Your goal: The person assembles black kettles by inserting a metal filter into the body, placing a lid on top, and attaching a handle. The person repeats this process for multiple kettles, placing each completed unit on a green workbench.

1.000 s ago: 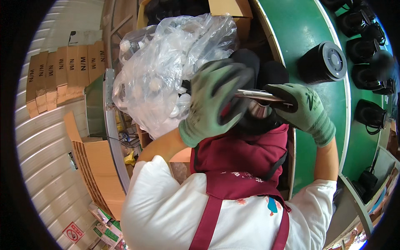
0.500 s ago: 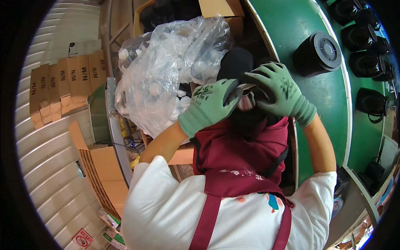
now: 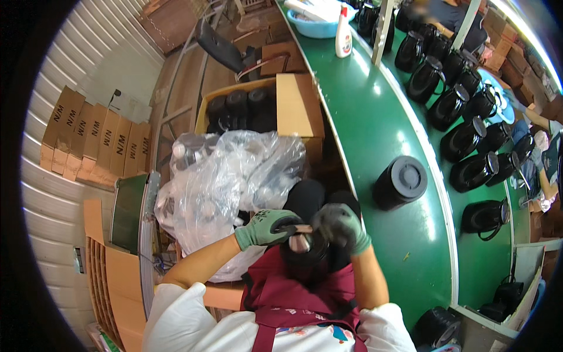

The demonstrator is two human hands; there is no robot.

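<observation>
On my lap, between my knees, rests a black vessel with a shiny metal part at its top; its lower body blends into my dark clothing. My left hand, in a green glove with dark palm and fingertips, is closed at its upper edge, on a thin flat brownish piece whose kind I cannot make out. My right hand, gloved alike, is bent just right of the piece and smeared by motion, its fingertips hard to read. A stack of round black lids stands on the green bench to my right.
A clear plastic bag of whitish parts lies left of my knees. Behind it is an open carton of black items. Several black jugs line the far side of the green bench. Other people work beyond.
My view has swung up and outward, showing more bench, jugs and people. Both hands stay at the vessel on my lap; the right fingers have curled in and blurred.
</observation>
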